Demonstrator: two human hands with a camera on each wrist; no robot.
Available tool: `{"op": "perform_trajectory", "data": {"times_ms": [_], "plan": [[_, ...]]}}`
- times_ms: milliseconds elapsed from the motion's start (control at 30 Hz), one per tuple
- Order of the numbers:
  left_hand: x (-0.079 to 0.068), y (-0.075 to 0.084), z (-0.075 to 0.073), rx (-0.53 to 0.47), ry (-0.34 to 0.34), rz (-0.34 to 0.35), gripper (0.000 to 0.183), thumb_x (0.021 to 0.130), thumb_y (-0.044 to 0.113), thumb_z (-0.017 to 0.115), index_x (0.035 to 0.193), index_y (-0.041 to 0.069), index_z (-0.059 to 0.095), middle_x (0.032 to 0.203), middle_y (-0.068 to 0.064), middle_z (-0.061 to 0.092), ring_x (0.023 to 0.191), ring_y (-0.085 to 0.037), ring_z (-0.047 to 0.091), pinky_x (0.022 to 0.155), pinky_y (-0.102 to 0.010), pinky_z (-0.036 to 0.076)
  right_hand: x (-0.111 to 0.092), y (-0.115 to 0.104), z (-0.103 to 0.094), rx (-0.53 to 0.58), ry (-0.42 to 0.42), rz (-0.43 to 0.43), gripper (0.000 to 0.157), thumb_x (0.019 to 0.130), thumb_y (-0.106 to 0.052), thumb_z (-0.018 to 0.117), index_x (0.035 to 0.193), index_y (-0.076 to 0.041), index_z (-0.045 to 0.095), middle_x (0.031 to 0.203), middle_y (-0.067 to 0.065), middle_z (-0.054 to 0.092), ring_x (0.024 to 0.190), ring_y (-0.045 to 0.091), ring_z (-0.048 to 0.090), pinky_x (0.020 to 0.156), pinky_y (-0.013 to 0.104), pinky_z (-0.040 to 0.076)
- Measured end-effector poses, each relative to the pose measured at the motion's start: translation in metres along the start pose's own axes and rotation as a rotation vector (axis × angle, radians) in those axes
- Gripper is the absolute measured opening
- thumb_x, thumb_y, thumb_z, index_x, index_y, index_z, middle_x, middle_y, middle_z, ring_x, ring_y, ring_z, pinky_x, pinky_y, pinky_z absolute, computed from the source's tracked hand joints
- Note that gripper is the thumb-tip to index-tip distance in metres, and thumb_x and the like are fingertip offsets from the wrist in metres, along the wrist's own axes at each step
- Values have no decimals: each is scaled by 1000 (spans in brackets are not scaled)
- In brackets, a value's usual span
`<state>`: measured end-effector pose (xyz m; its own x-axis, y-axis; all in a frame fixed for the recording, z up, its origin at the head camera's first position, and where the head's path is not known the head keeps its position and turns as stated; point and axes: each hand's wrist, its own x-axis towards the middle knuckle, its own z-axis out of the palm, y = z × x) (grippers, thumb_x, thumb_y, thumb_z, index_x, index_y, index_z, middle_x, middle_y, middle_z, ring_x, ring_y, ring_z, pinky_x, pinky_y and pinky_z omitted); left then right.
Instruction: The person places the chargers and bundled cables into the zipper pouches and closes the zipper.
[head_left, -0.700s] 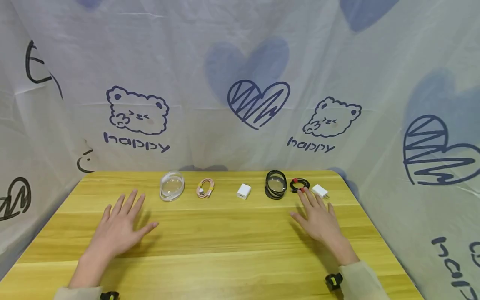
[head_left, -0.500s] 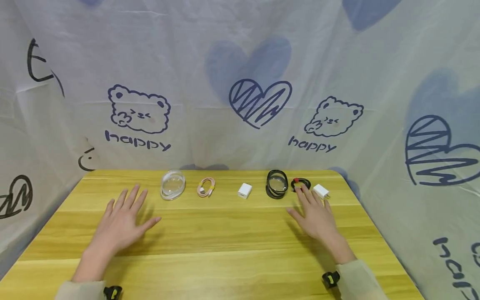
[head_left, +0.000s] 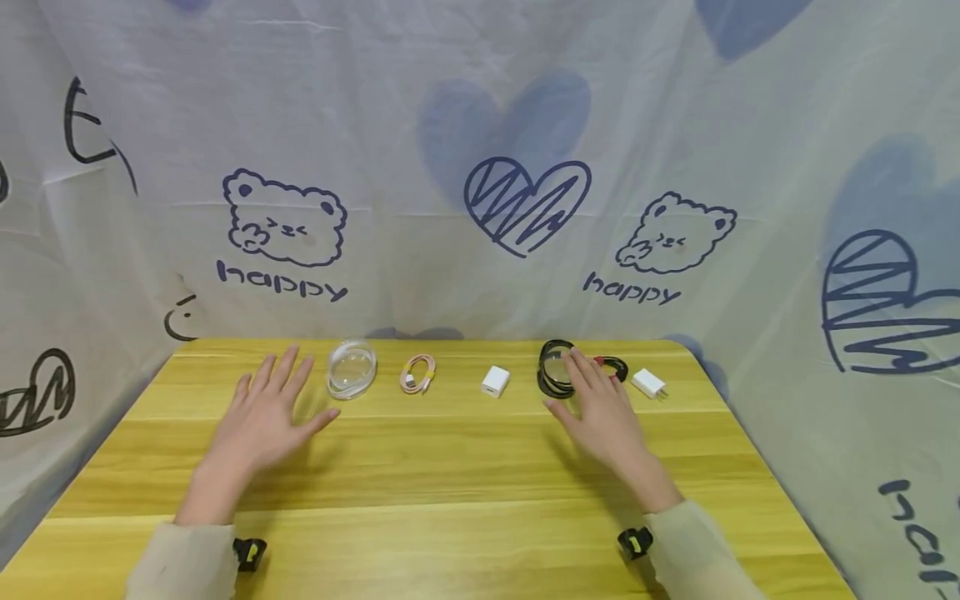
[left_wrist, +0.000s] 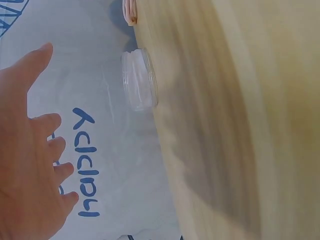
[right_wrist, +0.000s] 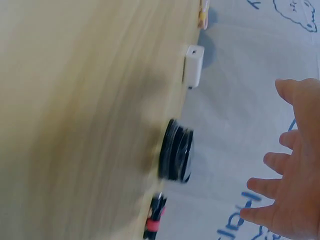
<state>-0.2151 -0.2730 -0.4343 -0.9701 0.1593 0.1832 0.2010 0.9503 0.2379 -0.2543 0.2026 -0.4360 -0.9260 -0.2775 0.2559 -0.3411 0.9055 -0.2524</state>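
Observation:
My left hand (head_left: 258, 417) hovers over the table's left side with fingers spread, holding nothing. Just right of its fingertips lies a round clear-and-white coil (head_left: 351, 369), which looks like a jar-shaped ring in the left wrist view. My right hand (head_left: 603, 412) hovers with straight fingers and is likewise unoccupied. In the head view its fingertips overlap a round black coil (head_left: 553, 385) with a clear middle; the right wrist view shows the hand apart from that coil (right_wrist: 176, 151). Partly hidden behind the right hand is a black cable (head_left: 618, 367) with a red tie.
A pink cable (head_left: 429, 367) with a yellow tie and a white charger block (head_left: 496, 381) lie between the two coils. A white plug adapter (head_left: 648, 383) with metal prongs sits at the far right. The yellow wooden table (head_left: 435, 517) ends at a printed cloth (head_left: 420, 267).
Both hands have moved forward and inward over the table. The right hand has shifted left, from the black cable toward the black coil. The view has turned slightly left; the objects have stayed put.

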Motion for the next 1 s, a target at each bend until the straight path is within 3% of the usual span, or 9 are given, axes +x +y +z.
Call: {"op": "perform_trajectory", "data": {"times_ms": [600, 1000], "plan": [[38, -1, 8, -15, -44, 1, 96, 99, 66, 55, 164, 3, 24, 172, -23, 5, 154, -54, 8, 121, -73, 4, 53, -75, 25, 26, -31, -140, 81, 105, -56, 52, 167, -15, 21, 171, 8, 24, 154, 36, 30, 124, 63, 22], [61, -6, 24, -26, -94, -23, 97, 99, 66, 54, 164, 2, 21, 171, -26, 8, 153, -55, 9, 120, -75, 5, 82, -113, 50, 75, -87, -197, 80, 105, -53, 55, 167, -14, 22, 171, 10, 26, 154, 35, 31, 124, 61, 25]]}}
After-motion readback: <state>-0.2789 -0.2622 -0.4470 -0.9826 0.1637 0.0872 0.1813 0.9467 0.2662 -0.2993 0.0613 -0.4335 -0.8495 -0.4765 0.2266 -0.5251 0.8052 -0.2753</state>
